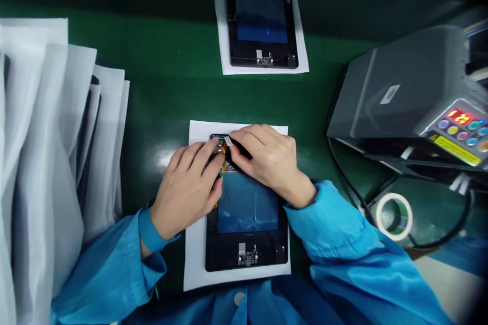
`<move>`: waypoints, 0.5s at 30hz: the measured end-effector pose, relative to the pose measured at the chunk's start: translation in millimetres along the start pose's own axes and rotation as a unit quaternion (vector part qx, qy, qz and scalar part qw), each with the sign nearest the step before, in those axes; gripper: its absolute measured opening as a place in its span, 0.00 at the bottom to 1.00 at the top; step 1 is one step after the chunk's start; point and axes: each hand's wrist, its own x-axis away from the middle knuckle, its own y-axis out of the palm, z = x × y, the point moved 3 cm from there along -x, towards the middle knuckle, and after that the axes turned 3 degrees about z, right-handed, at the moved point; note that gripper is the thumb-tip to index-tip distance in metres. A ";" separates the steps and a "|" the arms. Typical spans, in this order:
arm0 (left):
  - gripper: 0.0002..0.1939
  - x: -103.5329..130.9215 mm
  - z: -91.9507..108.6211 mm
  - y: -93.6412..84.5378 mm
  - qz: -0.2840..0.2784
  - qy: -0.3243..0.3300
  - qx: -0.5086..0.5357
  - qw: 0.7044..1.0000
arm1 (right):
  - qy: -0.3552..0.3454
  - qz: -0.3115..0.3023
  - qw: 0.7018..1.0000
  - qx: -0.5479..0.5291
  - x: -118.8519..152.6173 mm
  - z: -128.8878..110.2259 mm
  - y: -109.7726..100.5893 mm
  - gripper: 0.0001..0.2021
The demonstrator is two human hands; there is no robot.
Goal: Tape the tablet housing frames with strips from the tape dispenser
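An opened tablet [247, 203] lies on a white sheet [194, 264], its blue-covered battery and circuit parts exposed. At its upper left, an orange flex cable [224, 162] shows between my hands. My left hand [186, 188] rests over the tablet's left edge, fingers stretched out and apart, with the index and middle fingertips touching near the cable. My right hand [269, 160] is closed in a pinch on a small white strip [228, 140] by the tablet's top edge. The far ends of the cable and the board's upper right are hidden under my fingers.
A second opened tablet [261, 18] lies on white sheeting farther back. White foam sleeves [109, 147] stand in a row at left. At right are a grey tape dispenser-like machine [396, 86] with a lit display, black cables [346, 177] and a tape roll [405, 218].
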 end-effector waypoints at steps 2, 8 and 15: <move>0.21 -1.4 0.0 0.8 -0.004 -0.003 0.004 1.000 | -0.001 0.002 1.000 0.004 -0.5 0.3 0.8 0.09; 0.21 -4.8 -1.4 0.7 -0.008 -0.002 0.003 1.000 | -0.003 -0.006 1.000 0.025 -1.0 0.0 2.2 0.10; 0.21 -3.8 -1.8 0.6 -0.013 -0.004 0.007 1.000 | -0.014 -0.009 0.999 0.043 -0.1 -4.7 3.1 0.10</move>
